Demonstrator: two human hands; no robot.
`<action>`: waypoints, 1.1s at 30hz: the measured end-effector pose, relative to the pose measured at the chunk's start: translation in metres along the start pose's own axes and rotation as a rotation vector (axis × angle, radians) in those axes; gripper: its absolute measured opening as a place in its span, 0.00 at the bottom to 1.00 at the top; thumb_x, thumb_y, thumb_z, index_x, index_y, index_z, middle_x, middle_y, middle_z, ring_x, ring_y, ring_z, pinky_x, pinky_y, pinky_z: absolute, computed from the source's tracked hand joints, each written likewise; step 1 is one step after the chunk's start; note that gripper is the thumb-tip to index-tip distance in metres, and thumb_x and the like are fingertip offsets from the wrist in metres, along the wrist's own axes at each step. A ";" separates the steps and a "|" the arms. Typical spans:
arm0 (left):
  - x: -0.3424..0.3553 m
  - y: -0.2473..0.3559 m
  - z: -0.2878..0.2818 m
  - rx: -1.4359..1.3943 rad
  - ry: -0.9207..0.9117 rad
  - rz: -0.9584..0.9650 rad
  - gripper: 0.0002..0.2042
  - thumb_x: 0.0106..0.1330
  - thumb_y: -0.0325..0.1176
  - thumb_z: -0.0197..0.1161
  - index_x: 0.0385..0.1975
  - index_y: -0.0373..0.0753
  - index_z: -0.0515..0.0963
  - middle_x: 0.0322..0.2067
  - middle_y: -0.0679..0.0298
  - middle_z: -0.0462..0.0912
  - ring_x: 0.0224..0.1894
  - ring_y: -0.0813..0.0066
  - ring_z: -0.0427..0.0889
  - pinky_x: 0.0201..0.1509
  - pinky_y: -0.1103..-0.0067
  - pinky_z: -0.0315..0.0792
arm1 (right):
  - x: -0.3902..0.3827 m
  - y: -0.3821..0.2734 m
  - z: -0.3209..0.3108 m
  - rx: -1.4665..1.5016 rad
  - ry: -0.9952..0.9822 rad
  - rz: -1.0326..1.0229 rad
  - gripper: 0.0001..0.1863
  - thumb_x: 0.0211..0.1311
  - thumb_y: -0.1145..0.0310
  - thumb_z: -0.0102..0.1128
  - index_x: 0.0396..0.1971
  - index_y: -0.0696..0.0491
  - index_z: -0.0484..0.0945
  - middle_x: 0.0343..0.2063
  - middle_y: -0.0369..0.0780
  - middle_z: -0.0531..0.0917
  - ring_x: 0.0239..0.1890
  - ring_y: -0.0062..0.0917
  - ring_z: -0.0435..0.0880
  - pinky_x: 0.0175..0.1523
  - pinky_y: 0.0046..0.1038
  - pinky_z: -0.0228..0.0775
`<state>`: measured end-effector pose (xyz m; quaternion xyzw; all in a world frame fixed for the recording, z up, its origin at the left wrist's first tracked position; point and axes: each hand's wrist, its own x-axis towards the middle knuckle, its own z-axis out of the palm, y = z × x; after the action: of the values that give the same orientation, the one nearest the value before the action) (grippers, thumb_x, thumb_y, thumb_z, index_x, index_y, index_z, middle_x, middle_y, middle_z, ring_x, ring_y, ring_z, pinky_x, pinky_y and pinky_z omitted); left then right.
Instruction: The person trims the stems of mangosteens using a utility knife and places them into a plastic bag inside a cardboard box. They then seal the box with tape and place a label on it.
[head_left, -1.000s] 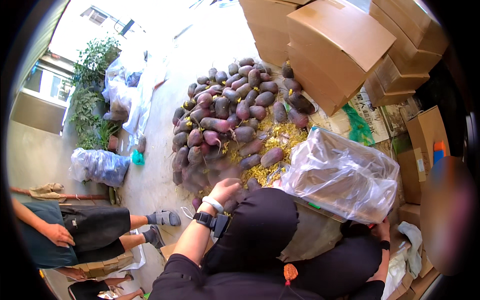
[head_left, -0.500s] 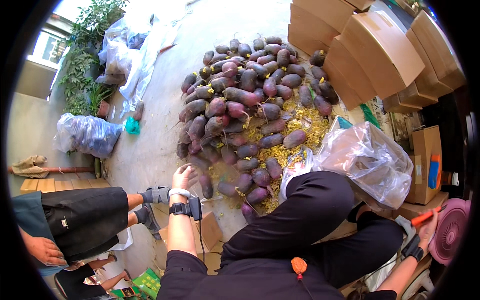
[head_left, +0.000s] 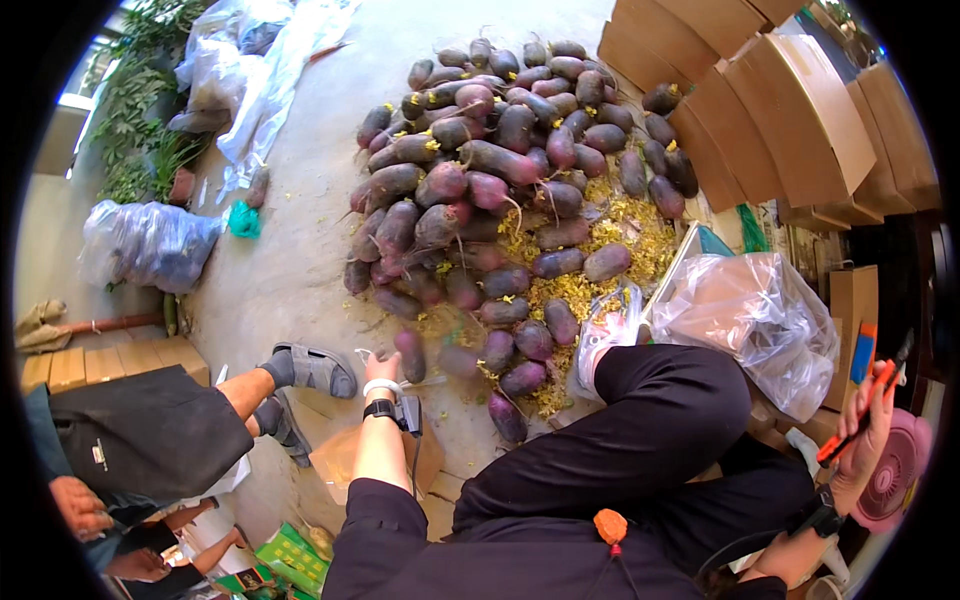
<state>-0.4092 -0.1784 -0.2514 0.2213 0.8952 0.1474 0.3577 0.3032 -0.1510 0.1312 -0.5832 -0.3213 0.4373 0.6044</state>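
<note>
- Down by the near edge of the pile of purple radishes point(head_left: 500, 190), the left hand point(head_left: 378, 368) reaches out over the concrete floor point(head_left: 300, 270); the hand is blurred, so whether its fingers are apart or together cannot be told.
- A white band and a black watch sit on the left wrist, with a small dark device hanging just beside it.
- The nearest purple radish point(head_left: 409, 354) lies on the floor just beyond the left hand, at the pile's near edge; whether they touch cannot be told.
- Yellow trimmings point(head_left: 600, 250) are strewn among the radishes on the pile's right side.
- The right hand point(head_left: 868, 430) is raised far to the right of the pile, its fingers closed around an orange-handled tool point(head_left: 860, 400).
- A clear plastic bag point(head_left: 745, 320) sits right of the pile, between it and the right hand, beside the person's black-trousered knee.
- Cardboard boxes point(head_left: 790, 120) stack up along the pile's far right.
- Another person's foot in a grey sandal point(head_left: 315, 368) rests on the floor left of the pile, close to the left hand.
- Filled plastic bags point(head_left: 145, 245) lie well left of the pile, near green plants.
</note>
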 end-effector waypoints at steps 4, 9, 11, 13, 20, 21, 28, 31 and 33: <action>-0.010 0.002 0.032 0.170 0.120 -0.013 0.44 0.44 0.47 0.74 0.58 0.26 0.64 0.54 0.39 0.73 0.59 0.47 0.72 0.62 0.66 0.66 | -0.004 0.023 0.044 -0.063 -0.027 0.123 0.16 0.71 0.65 0.50 0.53 0.56 0.64 0.24 0.33 0.68 0.12 0.11 0.62 0.14 0.13 0.57; -0.015 0.029 0.058 0.116 -0.006 -0.001 0.41 0.45 0.46 0.73 0.55 0.24 0.66 0.49 0.40 0.76 0.51 0.50 0.77 0.56 0.68 0.69 | -0.005 0.028 0.054 -0.131 0.000 0.208 0.16 0.69 0.66 0.52 0.51 0.56 0.64 0.22 0.34 0.68 0.12 0.12 0.64 0.14 0.14 0.59; -0.011 0.023 0.055 -0.038 -0.014 -0.012 0.39 0.47 0.46 0.72 0.53 0.23 0.67 0.47 0.42 0.77 0.49 0.52 0.78 0.54 0.68 0.70 | 0.000 0.029 0.055 -0.119 -0.046 0.218 0.16 0.69 0.66 0.52 0.51 0.56 0.64 0.22 0.34 0.68 0.12 0.13 0.64 0.14 0.14 0.59; -0.021 0.044 0.048 -0.372 -0.165 -0.132 0.34 0.53 0.46 0.69 0.51 0.22 0.68 0.45 0.47 0.79 0.47 0.58 0.79 0.52 0.67 0.72 | 0.002 0.030 0.055 -0.109 -0.051 0.224 0.17 0.69 0.66 0.52 0.51 0.56 0.64 0.22 0.35 0.68 0.11 0.13 0.64 0.14 0.14 0.59; -0.099 0.160 0.098 -0.587 -0.566 -0.298 0.30 0.63 0.50 0.63 0.58 0.37 0.65 0.56 0.51 0.72 0.55 0.52 0.74 0.57 0.52 0.68 | -0.006 0.037 0.079 -0.075 -0.059 0.323 0.14 0.67 0.69 0.53 0.49 0.57 0.66 0.20 0.35 0.70 0.11 0.15 0.65 0.15 0.16 0.59; -0.098 0.156 0.101 -0.206 -0.328 0.072 0.30 0.62 0.45 0.64 0.59 0.37 0.63 0.56 0.49 0.70 0.54 0.50 0.74 0.57 0.57 0.69 | -0.004 0.038 0.082 -0.058 -0.111 0.335 0.15 0.67 0.69 0.53 0.49 0.57 0.65 0.20 0.35 0.70 0.12 0.15 0.65 0.16 0.16 0.60; -0.142 0.215 0.126 0.774 -0.218 1.308 0.40 0.45 0.38 0.71 0.63 0.43 0.63 0.59 0.59 0.67 0.61 0.55 0.64 0.62 0.63 0.61 | -0.001 0.037 0.079 -0.034 -0.145 0.375 0.22 0.70 0.57 0.50 0.56 0.54 0.61 0.24 0.37 0.73 0.17 0.15 0.69 0.20 0.15 0.62; -0.145 0.226 0.154 0.698 -0.233 0.935 0.32 0.50 0.43 0.69 0.56 0.40 0.68 0.53 0.54 0.73 0.55 0.53 0.72 0.56 0.61 0.67 | -0.002 0.039 0.072 -0.092 -0.187 0.430 0.18 0.71 0.60 0.49 0.54 0.53 0.62 0.26 0.38 0.75 0.18 0.15 0.70 0.21 0.16 0.63; -0.150 0.242 0.173 0.736 -0.224 0.630 0.30 0.50 0.42 0.70 0.53 0.40 0.68 0.51 0.52 0.74 0.54 0.53 0.73 0.54 0.60 0.70 | -0.002 0.033 0.076 -0.162 -0.173 0.501 0.14 0.70 0.66 0.49 0.52 0.52 0.64 0.27 0.37 0.76 0.20 0.15 0.72 0.23 0.15 0.65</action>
<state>-0.1200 -0.0282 -0.1838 0.6070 0.7336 -0.1023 0.2878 0.2292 -0.1225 0.1079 -0.6513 -0.2513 0.5944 0.3992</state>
